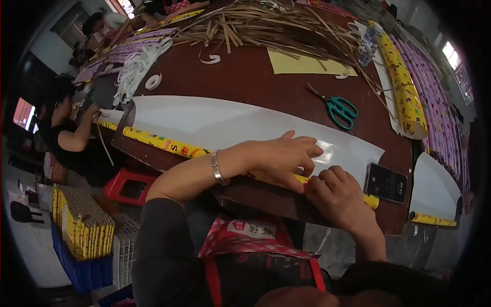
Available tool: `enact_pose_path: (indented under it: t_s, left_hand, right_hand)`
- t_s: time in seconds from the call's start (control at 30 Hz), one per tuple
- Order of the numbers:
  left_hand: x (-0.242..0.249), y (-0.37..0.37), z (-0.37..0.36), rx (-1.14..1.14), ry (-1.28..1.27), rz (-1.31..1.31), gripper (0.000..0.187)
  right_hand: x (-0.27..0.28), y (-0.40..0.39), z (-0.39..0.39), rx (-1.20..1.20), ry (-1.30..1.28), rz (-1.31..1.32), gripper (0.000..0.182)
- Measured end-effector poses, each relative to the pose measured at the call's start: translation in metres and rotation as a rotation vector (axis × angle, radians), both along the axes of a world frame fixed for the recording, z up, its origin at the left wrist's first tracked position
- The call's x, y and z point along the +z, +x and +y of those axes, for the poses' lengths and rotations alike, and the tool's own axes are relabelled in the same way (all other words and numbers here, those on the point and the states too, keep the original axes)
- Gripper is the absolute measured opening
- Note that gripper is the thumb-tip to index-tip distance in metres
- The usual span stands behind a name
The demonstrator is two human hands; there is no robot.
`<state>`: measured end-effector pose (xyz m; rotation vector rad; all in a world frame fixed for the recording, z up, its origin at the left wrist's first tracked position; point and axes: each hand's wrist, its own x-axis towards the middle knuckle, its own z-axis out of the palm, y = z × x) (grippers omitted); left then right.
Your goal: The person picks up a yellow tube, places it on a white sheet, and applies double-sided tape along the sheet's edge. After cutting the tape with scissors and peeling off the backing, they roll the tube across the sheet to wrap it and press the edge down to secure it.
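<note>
A sheet of wrapping paper (225, 115), white side up, lies across the table. Along its near edge runs a yellow patterned roll (166, 144) of the same paper. My left hand (286, 157), with a silver bracelet at the wrist, rests over the sheet and roll, fingers spread and thumb down on the roll. Just to its right, my right hand (335, 197) has its fingers curled and pressed together on the roll; the fingertips' exact hold is partly hidden. A phone (386, 182) lies on the sheet's right end.
Green-handled scissors (341, 111) lie beyond the sheet. Brown strips (245, 25), a yellow sheet (307, 62) and white tape (153, 82) are farther back. Rolls (401, 82) line the right side. A person (71, 133) works at left near a red stool (128, 187) and a blue crate (84, 271).
</note>
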<state>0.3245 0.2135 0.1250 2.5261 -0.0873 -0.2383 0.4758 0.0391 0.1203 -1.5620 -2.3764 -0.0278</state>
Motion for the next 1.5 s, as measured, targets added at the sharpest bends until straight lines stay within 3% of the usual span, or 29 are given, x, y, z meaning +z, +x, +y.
enact_pose_path:
  t_s: [0.6, 0.67, 0.77, 0.9, 1.03, 1.17, 1.5]
  left_hand:
    - [-0.029, 0.008, 0.005, 0.029, -0.011, -0.131, 0.049]
    - [-0.030, 0.006, 0.002, 0.128, -0.040, -0.069, 0.050]
    - [-0.032, -0.033, -0.019, 0.343, 0.155, -0.408, 0.049]
    - [-0.044, -0.126, -0.018, 0.567, 0.465, -0.317, 0.045]
    - [-0.040, -0.235, 0.034, 0.809, 0.787, -0.162, 0.044]
    - [-0.044, -0.294, 0.062, 0.850, 0.863, -0.214, 0.044]
    - [-0.056, -0.301, 0.067, 0.944, 0.826, -0.234, 0.044]
  right_hand:
    - [-0.018, -0.016, -0.002, -0.158, 0.037, 0.088, 0.035]
    - [-0.018, -0.016, -0.002, -0.176, 0.017, 0.075, 0.033]
    - [-0.022, -0.012, -0.003, -0.192, 0.033, 0.065, 0.031]
    - [-0.031, -0.007, -0.002, -0.166, 0.096, 0.070, 0.027]
    - [-0.031, -0.008, 0.000, -0.185, 0.111, 0.041, 0.024]
    - [-0.034, -0.013, -0.001, -0.209, 0.139, -0.075, 0.026]
    - [-0.027, -0.022, -0.003, -0.249, 0.078, -0.090, 0.029]
